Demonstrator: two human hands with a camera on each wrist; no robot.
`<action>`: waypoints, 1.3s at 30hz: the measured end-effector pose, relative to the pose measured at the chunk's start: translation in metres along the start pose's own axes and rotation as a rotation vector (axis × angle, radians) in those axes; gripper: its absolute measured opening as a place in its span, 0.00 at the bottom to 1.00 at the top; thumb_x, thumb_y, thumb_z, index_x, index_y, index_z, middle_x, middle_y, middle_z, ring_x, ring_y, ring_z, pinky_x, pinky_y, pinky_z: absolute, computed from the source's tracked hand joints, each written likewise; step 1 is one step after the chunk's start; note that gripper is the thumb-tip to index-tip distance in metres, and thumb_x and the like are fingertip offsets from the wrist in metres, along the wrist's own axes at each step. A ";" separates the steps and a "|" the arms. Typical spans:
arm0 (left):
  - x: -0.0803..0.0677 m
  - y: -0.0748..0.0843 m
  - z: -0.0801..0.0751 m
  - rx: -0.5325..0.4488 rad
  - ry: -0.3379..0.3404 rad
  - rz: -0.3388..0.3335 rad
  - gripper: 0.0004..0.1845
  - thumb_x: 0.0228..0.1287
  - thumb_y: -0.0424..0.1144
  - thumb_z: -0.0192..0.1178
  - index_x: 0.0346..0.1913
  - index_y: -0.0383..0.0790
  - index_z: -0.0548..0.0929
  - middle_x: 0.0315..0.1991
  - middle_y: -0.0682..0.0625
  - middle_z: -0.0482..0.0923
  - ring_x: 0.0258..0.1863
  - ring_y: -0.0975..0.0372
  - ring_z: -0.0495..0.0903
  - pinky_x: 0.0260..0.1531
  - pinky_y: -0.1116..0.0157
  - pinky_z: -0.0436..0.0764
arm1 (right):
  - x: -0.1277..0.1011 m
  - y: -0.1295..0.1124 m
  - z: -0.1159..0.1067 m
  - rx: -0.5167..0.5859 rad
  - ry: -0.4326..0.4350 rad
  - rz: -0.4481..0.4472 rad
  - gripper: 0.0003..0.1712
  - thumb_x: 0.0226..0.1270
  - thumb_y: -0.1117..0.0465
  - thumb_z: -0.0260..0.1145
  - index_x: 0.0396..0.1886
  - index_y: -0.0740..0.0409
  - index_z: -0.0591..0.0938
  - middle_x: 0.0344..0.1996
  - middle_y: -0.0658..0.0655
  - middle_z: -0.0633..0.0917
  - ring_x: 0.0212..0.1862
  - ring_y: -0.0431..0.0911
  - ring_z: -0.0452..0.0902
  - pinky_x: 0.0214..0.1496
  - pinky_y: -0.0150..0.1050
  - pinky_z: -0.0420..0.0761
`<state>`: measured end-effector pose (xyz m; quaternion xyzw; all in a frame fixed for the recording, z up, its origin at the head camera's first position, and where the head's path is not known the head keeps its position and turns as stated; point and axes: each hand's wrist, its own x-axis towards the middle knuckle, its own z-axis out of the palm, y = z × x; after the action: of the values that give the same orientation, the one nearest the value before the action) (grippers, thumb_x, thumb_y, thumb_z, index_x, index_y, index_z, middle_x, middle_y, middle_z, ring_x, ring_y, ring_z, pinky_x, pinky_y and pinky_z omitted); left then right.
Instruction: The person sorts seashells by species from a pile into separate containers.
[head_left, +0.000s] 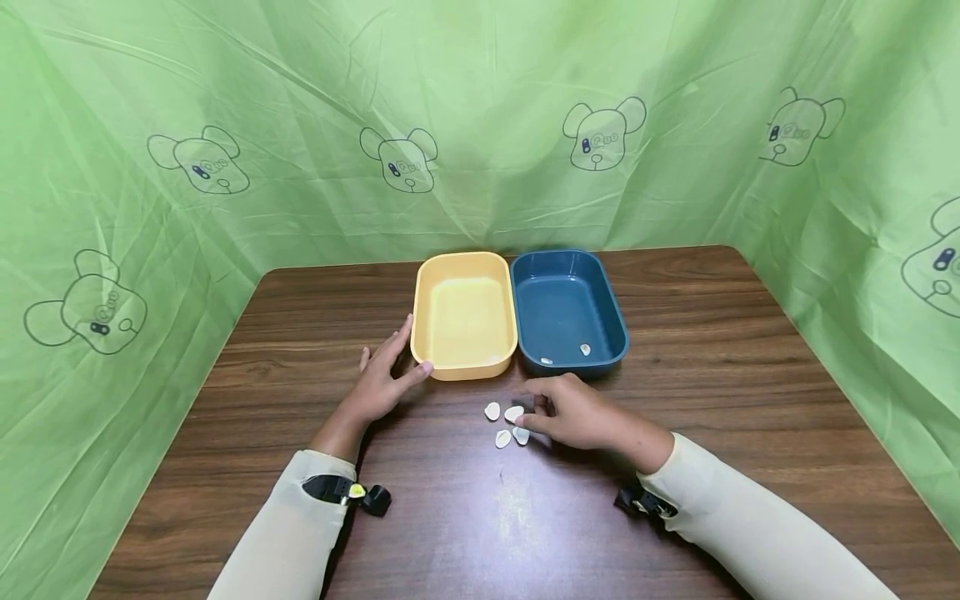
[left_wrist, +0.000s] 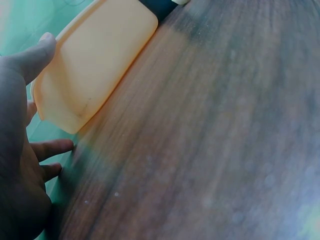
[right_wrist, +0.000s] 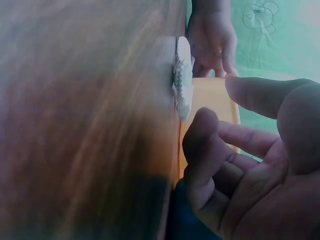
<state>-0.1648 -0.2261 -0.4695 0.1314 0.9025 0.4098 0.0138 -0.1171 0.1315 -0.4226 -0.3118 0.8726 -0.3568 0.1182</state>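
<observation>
A yellow tray (head_left: 463, 315) and a blue tray (head_left: 567, 308) stand side by side on the wooden table (head_left: 750, 350). Two small white shells (head_left: 585, 350) lie in the blue tray; the yellow one holds nothing. Several white shells (head_left: 503, 425) lie on the table in front of the trays. My left hand (head_left: 386, 379) rests flat against the yellow tray's (left_wrist: 95, 65) left side, thumb at its near corner. My right hand (head_left: 573, 412) hovers with loosely curled fingers just right of the loose shells (right_wrist: 182, 77), its fingertips close to them, holding nothing that I can see.
Green cloth (head_left: 480, 125) printed with bear heads walls the table on three sides. Bare wood stretches to the right of the blue tray and along the near edge.
</observation>
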 end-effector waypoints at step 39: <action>-0.001 0.001 0.001 -0.016 0.019 0.013 0.52 0.76 0.61 0.66 0.91 0.54 0.49 0.90 0.45 0.52 0.88 0.34 0.52 0.77 0.22 0.28 | 0.005 0.003 0.028 -0.139 0.184 0.155 0.17 0.64 0.53 0.81 0.50 0.54 0.92 0.29 0.47 0.82 0.35 0.40 0.75 0.38 0.35 0.75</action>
<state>-0.1635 -0.2251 -0.4699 0.1334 0.8985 0.4182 0.0034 -0.1103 0.1147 -0.4453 -0.2167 0.9238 -0.3126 0.0432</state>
